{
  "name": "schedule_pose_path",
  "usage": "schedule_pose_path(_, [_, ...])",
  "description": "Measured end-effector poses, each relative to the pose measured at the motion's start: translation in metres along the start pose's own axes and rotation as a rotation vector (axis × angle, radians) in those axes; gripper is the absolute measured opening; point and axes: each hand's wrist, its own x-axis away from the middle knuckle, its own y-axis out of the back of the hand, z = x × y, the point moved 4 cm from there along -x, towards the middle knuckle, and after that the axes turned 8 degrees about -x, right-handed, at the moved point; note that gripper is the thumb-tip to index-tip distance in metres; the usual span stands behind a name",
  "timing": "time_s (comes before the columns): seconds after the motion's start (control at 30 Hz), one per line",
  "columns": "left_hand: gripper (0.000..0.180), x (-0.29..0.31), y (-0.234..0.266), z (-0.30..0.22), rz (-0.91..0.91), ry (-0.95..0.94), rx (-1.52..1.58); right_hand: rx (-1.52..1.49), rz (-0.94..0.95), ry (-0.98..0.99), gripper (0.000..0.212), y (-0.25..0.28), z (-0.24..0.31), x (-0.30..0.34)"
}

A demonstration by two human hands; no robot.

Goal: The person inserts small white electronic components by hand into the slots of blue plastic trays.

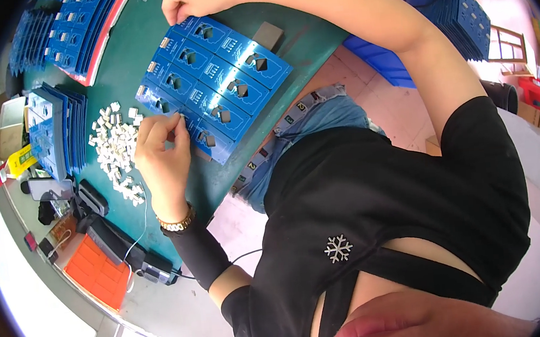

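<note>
A blue circuit board panel [210, 71] with cut-out holes lies tilted on the green table. Small white connectors stand along its left edge. My left hand [162, 146], with a gold watch at the wrist, is pinched at the panel's lower left edge; what its fingertips hold is hidden. At the panel's far corner, my right hand [197, 0] has its curled fingers closed on the edge. A loose pile of white connectors [114, 147] lies just left of my left hand.
Stacks of blue panels stand at the far left [81, 24] and left [55, 133]. A dark grey block [268, 37] sits beside the panel. A phone [51, 189], black devices with cables [112, 240] and an orange sheet [97, 273] lie lower left. Blue bins [376, 63] with panels stand right.
</note>
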Motion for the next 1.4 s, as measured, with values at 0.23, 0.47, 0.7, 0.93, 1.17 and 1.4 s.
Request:
schedule_pose_path(0.23, [0.036, 0.003, 0.006, 0.001, 0.08, -0.162, -0.146, -0.054, 0.001, 0.034, 0.011, 0.001, -0.006, -0.002])
schedule_pose_path(0.47, [0.044, 0.011, 0.003, 0.004, 0.04, -0.09, -0.063, 0.034, -0.078, 0.134, 0.011, -0.005, -0.002, 0.008])
schedule_pose_path(0.7, [0.034, 0.015, -0.004, -0.005, 0.006, 0.037, -0.064, 0.081, 0.027, 0.229, 0.01, -0.006, 0.005, 0.013])
schedule_pose_path(0.93, [0.019, -0.008, 0.01, 0.033, -0.163, 0.267, -0.282, 0.006, 0.01, 0.227, 0.012, -0.007, 0.001, 0.011])
schedule_pose_path(1.17, [0.02, -0.023, 0.016, 0.06, -0.097, 0.257, -0.475, 0.033, -0.022, 0.209, 0.013, -0.003, 0.004, 0.003])
schedule_pose_path(1.4, [0.021, -0.051, 0.024, 0.062, 0.148, 0.416, -0.38, 0.025, -0.177, 0.006, 0.015, 0.035, -0.038, 0.002])
